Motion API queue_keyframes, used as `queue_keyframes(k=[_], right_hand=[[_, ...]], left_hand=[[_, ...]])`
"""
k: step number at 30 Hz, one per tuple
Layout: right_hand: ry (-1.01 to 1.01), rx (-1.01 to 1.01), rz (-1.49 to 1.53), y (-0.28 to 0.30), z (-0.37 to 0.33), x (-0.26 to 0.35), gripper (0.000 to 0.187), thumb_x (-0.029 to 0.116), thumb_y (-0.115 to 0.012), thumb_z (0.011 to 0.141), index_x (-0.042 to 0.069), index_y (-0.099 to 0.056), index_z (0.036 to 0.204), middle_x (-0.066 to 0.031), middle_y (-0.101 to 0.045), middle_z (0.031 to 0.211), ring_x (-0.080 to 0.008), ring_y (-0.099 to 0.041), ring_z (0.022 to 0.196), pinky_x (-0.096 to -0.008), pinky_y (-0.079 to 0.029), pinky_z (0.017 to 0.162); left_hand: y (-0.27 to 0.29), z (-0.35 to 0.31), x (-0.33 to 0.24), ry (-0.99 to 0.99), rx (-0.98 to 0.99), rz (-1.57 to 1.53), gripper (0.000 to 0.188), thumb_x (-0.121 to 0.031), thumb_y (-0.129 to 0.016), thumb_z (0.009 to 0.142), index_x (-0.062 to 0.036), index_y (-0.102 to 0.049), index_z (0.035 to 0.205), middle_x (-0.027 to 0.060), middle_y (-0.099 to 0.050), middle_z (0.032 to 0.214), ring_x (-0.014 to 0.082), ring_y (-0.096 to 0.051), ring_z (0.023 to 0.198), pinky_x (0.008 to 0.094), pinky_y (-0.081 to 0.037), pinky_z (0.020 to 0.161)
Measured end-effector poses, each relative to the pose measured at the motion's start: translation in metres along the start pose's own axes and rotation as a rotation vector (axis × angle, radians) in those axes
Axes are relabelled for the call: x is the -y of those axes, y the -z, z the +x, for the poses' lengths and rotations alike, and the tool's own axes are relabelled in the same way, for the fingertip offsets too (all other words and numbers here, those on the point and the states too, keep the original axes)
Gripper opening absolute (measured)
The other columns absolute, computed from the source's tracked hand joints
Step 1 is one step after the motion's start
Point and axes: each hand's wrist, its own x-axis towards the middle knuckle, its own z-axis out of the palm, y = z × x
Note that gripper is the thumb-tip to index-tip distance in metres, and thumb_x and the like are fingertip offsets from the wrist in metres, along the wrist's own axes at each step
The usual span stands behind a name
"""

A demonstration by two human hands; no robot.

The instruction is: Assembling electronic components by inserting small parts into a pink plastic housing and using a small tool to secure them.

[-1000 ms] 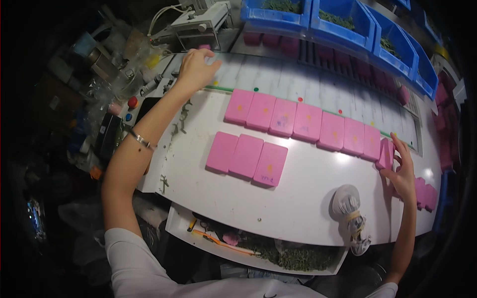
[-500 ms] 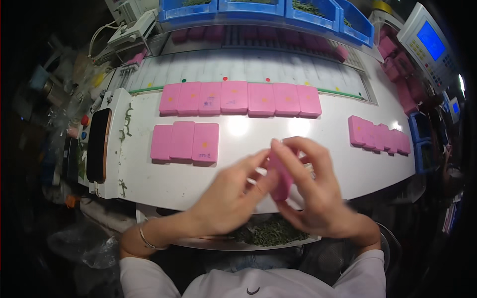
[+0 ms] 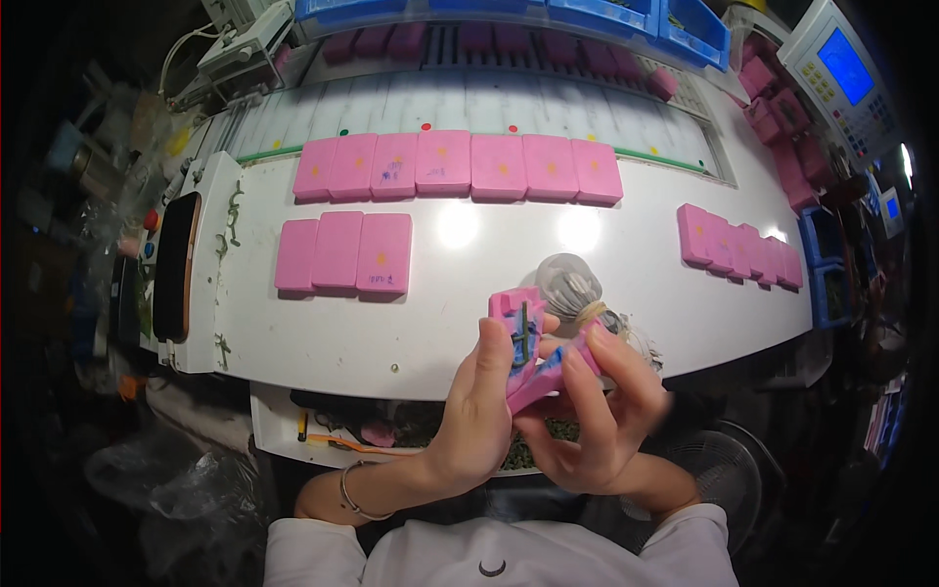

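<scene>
Between my two hands, a pink rubber mold is spread apart, its halves parted in a V. Blue marks its inner faces, and a thin dark-green branched piece lies against the left half. My left hand grips that left half, thumb up along its edge. My right hand pinches the other half between thumb and fingers. Just beyond the right hand lies a greyish-white bundle tied at its neck, partly hidden by the fingers.
More pink molds stand in a far row, a left group and a right group. A phone rests at the left edge. Below the white table, a tray holds green bits. Blue bins line the back.
The mold was a closed, blurred block between my hands; now its halves are pulled apart and the inside shows. The tied bundle has come into sight beyond the hands. The view has shifted slightly.
</scene>
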Motion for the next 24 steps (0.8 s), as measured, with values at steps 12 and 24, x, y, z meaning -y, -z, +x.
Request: queue_keyframes(k=[12,24], right_hand=[[-0.144,-0.168,0.289,0.003,0.001,0.001,0.043,-0.005,-0.071,0.063,0.0,-0.059,0.104,-0.0135,-0.052,0.101,-0.0249,-0.054,0.089,-0.0301,-0.049,0.072],[-0.338,0.068,0.307,-0.003,0.017,-0.01,0.051,-0.007,-0.068,0.064,-0.001,-0.055,0.113,-0.0147,-0.054,0.099,-0.026,-0.054,0.082,-0.0283,-0.046,0.063]], left_hand=[[0.014,0.013,0.003,-0.254,0.11,0.245,0.065,-0.05,-0.013,0.095,0.0035,-0.04,0.118,0.0157,-0.055,0.105,0.0227,-0.055,0.1,0.0362,-0.043,0.09],[0.043,-0.004,-0.009,-0.023,0.139,0.365,0.048,-0.041,-0.043,0.093,-0.0001,-0.049,0.118,0.0069,-0.057,0.094,0.0081,-0.055,0.079,0.0227,-0.048,0.067]])
